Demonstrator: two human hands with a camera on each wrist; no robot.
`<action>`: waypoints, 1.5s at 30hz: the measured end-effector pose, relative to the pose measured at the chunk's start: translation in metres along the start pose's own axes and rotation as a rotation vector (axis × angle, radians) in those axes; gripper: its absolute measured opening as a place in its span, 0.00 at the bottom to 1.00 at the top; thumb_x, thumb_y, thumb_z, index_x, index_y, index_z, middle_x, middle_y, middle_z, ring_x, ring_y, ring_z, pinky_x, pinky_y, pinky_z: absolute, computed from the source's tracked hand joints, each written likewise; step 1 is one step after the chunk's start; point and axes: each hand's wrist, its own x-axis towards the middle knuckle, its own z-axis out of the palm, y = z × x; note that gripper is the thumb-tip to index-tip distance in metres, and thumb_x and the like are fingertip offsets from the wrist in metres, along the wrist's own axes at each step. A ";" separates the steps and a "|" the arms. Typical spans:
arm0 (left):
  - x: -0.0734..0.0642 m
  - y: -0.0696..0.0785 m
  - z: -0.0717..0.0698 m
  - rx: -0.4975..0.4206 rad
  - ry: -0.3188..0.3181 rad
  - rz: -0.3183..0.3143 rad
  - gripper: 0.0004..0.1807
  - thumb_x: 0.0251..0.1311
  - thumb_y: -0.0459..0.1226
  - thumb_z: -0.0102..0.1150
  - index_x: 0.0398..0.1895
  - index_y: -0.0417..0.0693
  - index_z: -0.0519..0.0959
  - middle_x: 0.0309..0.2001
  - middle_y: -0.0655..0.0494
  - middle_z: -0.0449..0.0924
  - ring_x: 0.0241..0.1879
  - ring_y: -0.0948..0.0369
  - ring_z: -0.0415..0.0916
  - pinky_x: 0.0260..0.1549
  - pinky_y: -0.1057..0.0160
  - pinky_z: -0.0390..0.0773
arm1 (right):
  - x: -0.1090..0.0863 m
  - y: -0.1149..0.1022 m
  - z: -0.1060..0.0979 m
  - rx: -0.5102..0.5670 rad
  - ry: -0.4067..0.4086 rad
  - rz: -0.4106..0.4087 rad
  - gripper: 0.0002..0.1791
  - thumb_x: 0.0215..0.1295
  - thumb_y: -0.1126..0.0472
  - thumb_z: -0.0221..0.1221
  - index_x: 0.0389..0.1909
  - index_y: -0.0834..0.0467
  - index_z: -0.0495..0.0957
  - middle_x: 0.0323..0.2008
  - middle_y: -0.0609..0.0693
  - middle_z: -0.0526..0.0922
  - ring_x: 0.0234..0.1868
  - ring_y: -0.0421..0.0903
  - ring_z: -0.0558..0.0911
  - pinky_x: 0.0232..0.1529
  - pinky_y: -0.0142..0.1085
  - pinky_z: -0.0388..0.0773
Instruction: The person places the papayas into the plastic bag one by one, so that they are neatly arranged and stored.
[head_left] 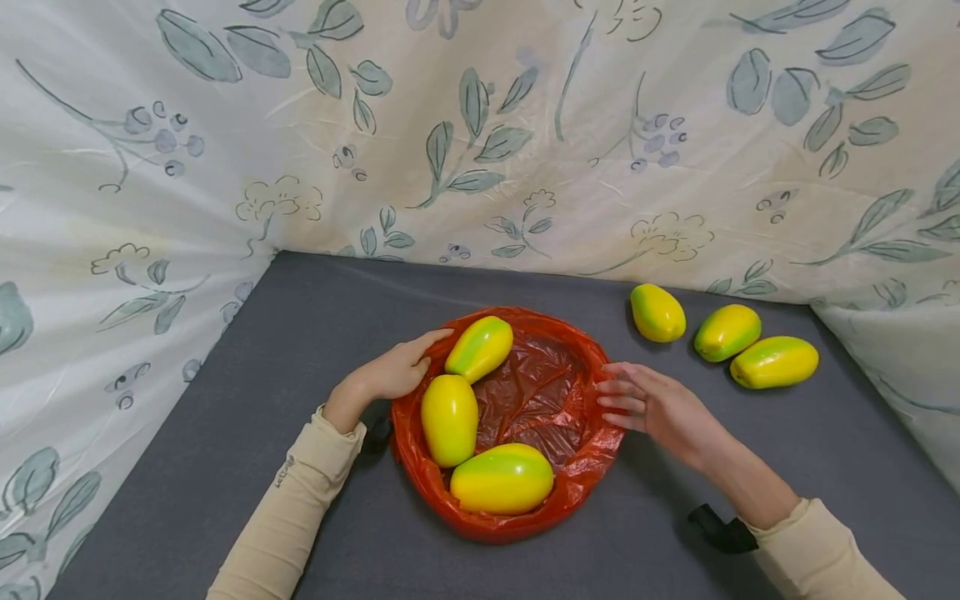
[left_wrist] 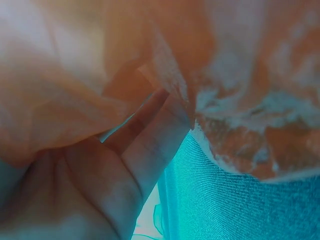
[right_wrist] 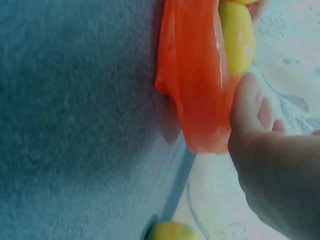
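Note:
A red plastic bag [head_left: 528, 392] stands on the table with its mouth spread into a wide ring. Inside lie an upper yellow-green papaya [head_left: 480, 348], a middle papaya [head_left: 449, 421] and a lower papaya [head_left: 502, 479], all along the left and front side. My left hand [head_left: 393, 367] touches the bag's left rim beside the upper papaya; in the left wrist view its fingers [left_wrist: 155, 140] look fairly straight against the plastic, and the thumb is hidden. On the opposite rim, the straight fingers of my right hand [head_left: 667, 412] rest against the bag.
At the back right of the dark grey table [head_left: 247, 400] lie a papaya [head_left: 657, 313], a second papaya [head_left: 727, 332] and a third papaya [head_left: 775, 362]. A leaf-patterned cloth [head_left: 480, 167] rises behind the table and along both sides.

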 end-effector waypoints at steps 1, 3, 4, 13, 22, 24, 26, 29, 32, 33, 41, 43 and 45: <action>0.000 0.000 0.000 0.000 0.000 -0.007 0.29 0.70 0.28 0.38 0.73 0.43 0.52 0.69 0.38 0.56 0.57 0.47 0.65 0.60 0.47 0.63 | -0.001 -0.001 -0.002 0.020 0.010 -0.012 0.26 0.75 0.49 0.43 0.63 0.64 0.62 0.50 0.53 0.77 0.49 0.47 0.78 0.51 0.43 0.76; 0.001 0.000 0.000 0.001 0.002 -0.015 0.29 0.70 0.28 0.39 0.73 0.43 0.53 0.69 0.39 0.56 0.57 0.47 0.65 0.60 0.47 0.63 | -0.001 -0.003 -0.006 0.059 0.025 -0.040 0.22 0.76 0.49 0.43 0.60 0.59 0.66 0.50 0.52 0.77 0.49 0.47 0.78 0.51 0.42 0.75; 0.001 0.000 0.000 -0.011 -0.001 -0.029 0.29 0.70 0.28 0.38 0.74 0.44 0.52 0.69 0.39 0.56 0.58 0.47 0.64 0.60 0.47 0.62 | -0.002 -0.004 -0.009 0.078 0.033 -0.052 0.20 0.76 0.49 0.43 0.59 0.56 0.67 0.50 0.51 0.77 0.49 0.47 0.78 0.51 0.42 0.75; 0.002 -0.001 0.000 -0.005 0.003 -0.025 0.29 0.70 0.27 0.38 0.74 0.43 0.52 0.69 0.39 0.56 0.57 0.46 0.64 0.60 0.47 0.62 | -0.001 -0.003 -0.031 0.204 0.173 -0.106 0.14 0.73 0.49 0.47 0.51 0.49 0.73 0.49 0.47 0.77 0.50 0.45 0.76 0.48 0.39 0.77; 0.001 -0.001 -0.001 -0.001 0.002 -0.020 0.29 0.70 0.28 0.38 0.74 0.42 0.52 0.69 0.38 0.56 0.57 0.46 0.65 0.60 0.47 0.62 | 0.001 0.000 -0.050 0.332 0.349 -0.047 0.25 0.67 0.47 0.55 0.61 0.51 0.61 0.53 0.46 0.67 0.56 0.47 0.67 0.45 0.39 0.78; 0.001 -0.001 -0.001 -0.005 0.002 -0.022 0.29 0.70 0.28 0.38 0.74 0.42 0.52 0.69 0.38 0.56 0.58 0.46 0.64 0.60 0.47 0.62 | 0.002 -0.001 -0.053 0.347 0.388 -0.028 0.32 0.65 0.46 0.57 0.65 0.49 0.57 0.55 0.46 0.64 0.57 0.48 0.65 0.45 0.39 0.78; 0.001 -0.002 0.000 -0.009 0.002 -0.021 0.29 0.70 0.28 0.38 0.74 0.42 0.52 0.69 0.38 0.55 0.58 0.46 0.65 0.60 0.47 0.62 | 0.005 -0.001 -0.057 0.358 0.425 -0.009 0.40 0.62 0.45 0.59 0.71 0.48 0.51 0.59 0.47 0.61 0.59 0.48 0.63 0.45 0.40 0.78; 0.000 -0.003 0.000 -0.008 0.001 -0.024 0.29 0.70 0.28 0.38 0.74 0.42 0.52 0.70 0.38 0.55 0.58 0.46 0.64 0.60 0.47 0.62 | 0.009 -0.001 -0.061 0.352 0.462 0.022 0.50 0.59 0.43 0.61 0.75 0.47 0.42 0.68 0.52 0.52 0.63 0.50 0.59 0.48 0.40 0.77; 0.001 -0.003 0.000 -0.013 -0.002 -0.027 0.29 0.70 0.28 0.38 0.74 0.42 0.51 0.70 0.39 0.54 0.59 0.46 0.64 0.61 0.47 0.61 | 0.013 0.000 -0.065 0.339 0.476 0.050 0.54 0.57 0.40 0.61 0.76 0.46 0.37 0.73 0.52 0.40 0.70 0.53 0.50 0.51 0.40 0.75; 0.001 -0.003 0.000 -0.013 -0.001 -0.027 0.29 0.70 0.28 0.38 0.74 0.42 0.51 0.70 0.39 0.54 0.60 0.46 0.63 0.61 0.47 0.60 | 0.015 0.000 -0.065 0.333 0.477 0.056 0.55 0.57 0.40 0.61 0.76 0.45 0.36 0.74 0.52 0.36 0.71 0.53 0.47 0.52 0.40 0.75; 0.001 -0.001 0.000 -0.023 0.000 -0.040 0.29 0.70 0.28 0.38 0.74 0.43 0.52 0.70 0.40 0.55 0.59 0.46 0.64 0.61 0.47 0.61 | 0.027 -0.003 -0.068 0.231 0.540 0.088 0.51 0.65 0.39 0.51 0.75 0.47 0.27 0.74 0.54 0.33 0.72 0.54 0.46 0.63 0.44 0.61; 0.001 0.000 0.000 -0.026 -0.002 -0.041 0.29 0.70 0.28 0.39 0.74 0.43 0.52 0.70 0.41 0.54 0.60 0.47 0.63 0.61 0.47 0.60 | 0.030 -0.003 -0.068 0.213 0.553 0.087 0.49 0.67 0.40 0.50 0.75 0.48 0.27 0.74 0.55 0.33 0.72 0.55 0.45 0.65 0.45 0.58; 0.002 0.001 0.000 -0.025 -0.004 -0.039 0.29 0.70 0.28 0.39 0.74 0.43 0.52 0.70 0.41 0.54 0.61 0.47 0.62 0.62 0.47 0.59 | 0.033 -0.003 -0.070 0.202 0.556 0.083 0.48 0.68 0.39 0.48 0.75 0.47 0.28 0.74 0.55 0.32 0.72 0.55 0.45 0.65 0.46 0.57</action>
